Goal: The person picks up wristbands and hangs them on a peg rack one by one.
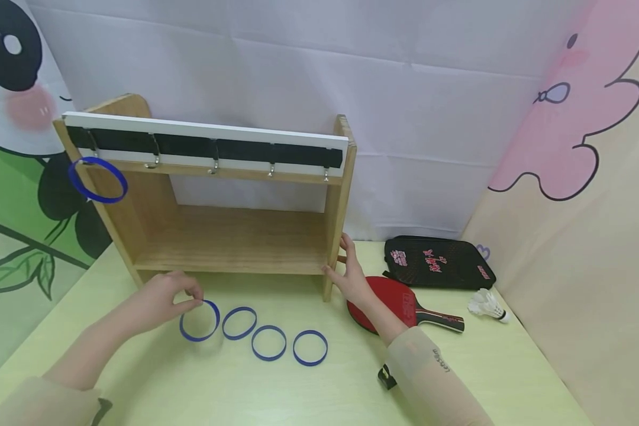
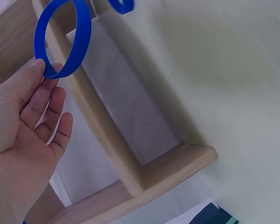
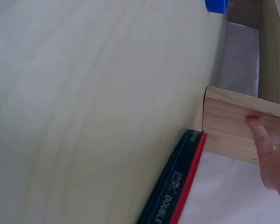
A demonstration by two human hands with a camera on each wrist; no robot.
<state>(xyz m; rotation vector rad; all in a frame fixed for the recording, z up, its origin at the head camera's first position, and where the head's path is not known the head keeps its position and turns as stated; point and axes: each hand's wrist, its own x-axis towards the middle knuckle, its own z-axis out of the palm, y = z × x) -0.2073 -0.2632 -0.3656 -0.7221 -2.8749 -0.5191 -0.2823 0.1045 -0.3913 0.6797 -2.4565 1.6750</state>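
My left hand (image 1: 162, 299) pinches a blue ring (image 2: 82, 37) between thumb and fingertips; in the head view the ring appears tilted over the pale table, in front of the wooden shelf (image 1: 245, 234). Another blue ring (image 1: 76, 182) hangs from the leftmost metal hook of the shelf's top rail. To the right of the left hand, three more rings lie in a row, the nearest to it being a thin blue ring (image 1: 236, 338). My right hand (image 1: 354, 281) touches the shelf's right side panel (image 3: 238, 116), its fingers spread and fairly straight.
Four-legged clutter is absent from the rail, where several bare hooks (image 1: 213, 165) line a black strip. Right of the shelf lie a red table tennis bat (image 1: 389, 299), a black case (image 1: 436, 260) and a white shuttlecock (image 1: 487, 305). Cloth walls stand behind.
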